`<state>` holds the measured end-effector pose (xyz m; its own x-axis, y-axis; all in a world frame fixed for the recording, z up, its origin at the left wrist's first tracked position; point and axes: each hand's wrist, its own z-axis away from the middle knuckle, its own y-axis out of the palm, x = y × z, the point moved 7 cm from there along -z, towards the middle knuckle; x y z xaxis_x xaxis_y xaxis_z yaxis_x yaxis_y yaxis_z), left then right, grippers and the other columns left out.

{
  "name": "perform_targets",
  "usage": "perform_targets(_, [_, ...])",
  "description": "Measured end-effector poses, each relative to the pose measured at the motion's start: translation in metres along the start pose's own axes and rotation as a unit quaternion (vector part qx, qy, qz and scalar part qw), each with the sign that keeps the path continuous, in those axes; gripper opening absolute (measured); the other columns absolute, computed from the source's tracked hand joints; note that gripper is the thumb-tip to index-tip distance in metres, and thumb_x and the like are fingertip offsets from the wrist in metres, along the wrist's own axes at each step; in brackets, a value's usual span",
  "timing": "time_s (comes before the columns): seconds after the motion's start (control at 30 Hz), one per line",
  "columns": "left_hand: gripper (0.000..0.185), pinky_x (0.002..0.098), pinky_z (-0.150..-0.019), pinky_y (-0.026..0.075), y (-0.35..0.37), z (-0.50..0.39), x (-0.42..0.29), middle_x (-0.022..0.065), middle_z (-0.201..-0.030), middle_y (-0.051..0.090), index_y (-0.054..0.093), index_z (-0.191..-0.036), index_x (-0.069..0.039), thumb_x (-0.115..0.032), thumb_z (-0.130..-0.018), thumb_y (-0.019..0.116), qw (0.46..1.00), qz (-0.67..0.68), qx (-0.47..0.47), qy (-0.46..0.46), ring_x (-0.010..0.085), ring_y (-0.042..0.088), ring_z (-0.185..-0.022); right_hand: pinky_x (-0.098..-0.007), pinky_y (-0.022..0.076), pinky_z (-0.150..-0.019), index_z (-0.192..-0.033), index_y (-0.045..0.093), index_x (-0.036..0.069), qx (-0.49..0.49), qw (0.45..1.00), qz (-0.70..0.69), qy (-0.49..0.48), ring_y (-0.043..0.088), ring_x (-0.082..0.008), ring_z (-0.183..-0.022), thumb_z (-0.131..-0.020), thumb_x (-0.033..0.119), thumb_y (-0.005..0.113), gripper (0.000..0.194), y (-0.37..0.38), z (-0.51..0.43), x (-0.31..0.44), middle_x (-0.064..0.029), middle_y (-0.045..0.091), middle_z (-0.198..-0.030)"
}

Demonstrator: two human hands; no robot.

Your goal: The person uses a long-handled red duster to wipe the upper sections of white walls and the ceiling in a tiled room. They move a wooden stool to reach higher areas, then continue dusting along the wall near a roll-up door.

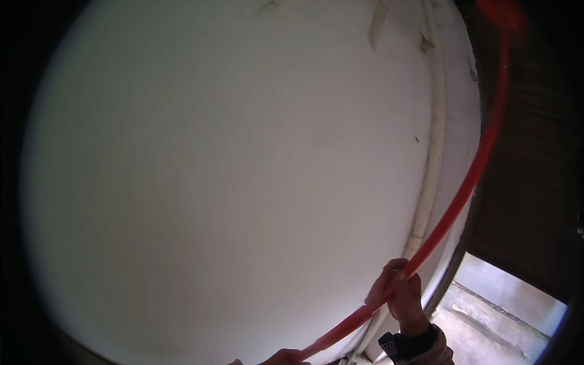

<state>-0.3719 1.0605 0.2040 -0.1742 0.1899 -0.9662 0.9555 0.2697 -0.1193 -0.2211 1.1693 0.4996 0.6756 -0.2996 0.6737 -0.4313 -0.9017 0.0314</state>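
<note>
A long red pole (447,219) runs in a curve, bent by the lens, from the bottom edge of the view up to the top right. At its far end is a blurred red head (502,13), too unclear to name exactly. My right hand (404,292) grips the pole along its lower part, with a black wristband (406,345) below it. Lower down, my left hand (285,357) closes around the pole near the bottom edge, mostly cut off by the frame. A plain white wall (228,182) lies behind the pole.
A pale pipe (436,137) runs along the wall near its right side. Peeling strips, one of them a tan strip (378,25), cling high up. On the right is a dark brown ribbed surface (524,214), above a bright opening (497,315) at the bottom right.
</note>
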Motion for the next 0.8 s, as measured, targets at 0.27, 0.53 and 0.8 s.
perform_targets(0.27, [0.023, 0.0229, -0.06, 0.043, -0.04, -0.146, -0.201, -0.0027, -0.073, 0.055, 0.057, -0.094, -0.003, -0.011, -0.079, 0.072, 0.992, -0.033, -0.099, 0.073, 0.0048, 0.049, -0.068, -0.0293, 0.0495, -0.07, -0.121, 0.038, 0.001, 0.177, 0.984, -0.006, -0.002, 0.058, -0.0145, -0.076, -0.097, 0.014, 0.042, 0.027, -0.007, -0.174, 0.01, -0.0074, 0.059, -0.079])
perform_targets(0.53, [0.016, 0.0231, -0.041, 0.043, -0.196, -0.194, -0.334, -0.0008, -0.06, 0.051, 0.05, -0.079, -0.006, -0.005, -0.078, 0.067, 0.926, -0.079, -0.343, 0.136, 0.0078, 0.052, -0.047, -0.0326, 0.0478, -0.062, -0.114, 0.049, 0.004, 0.014, 0.845, 0.525, -0.1, 0.06, -0.0188, -0.065, -0.083, 0.025, 0.067, 0.042, -0.142, -0.369, 0.071, -0.0066, 0.063, -0.074])
perform_targets(0.8, [0.011, 0.0239, -0.036, 0.039, -0.317, -0.127, -0.441, 0.0018, -0.056, 0.048, 0.045, -0.078, -0.004, 0.002, -0.079, 0.055, 0.818, -0.187, -0.506, 0.198, 0.0104, 0.048, -0.04, -0.0404, 0.0477, -0.083, -0.115, 0.052, -0.002, -0.303, 0.75, 0.561, -0.178, 0.061, -0.034, -0.096, -0.074, 0.043, 0.068, 0.063, -0.128, -0.561, 0.21, -0.0197, 0.064, -0.098])
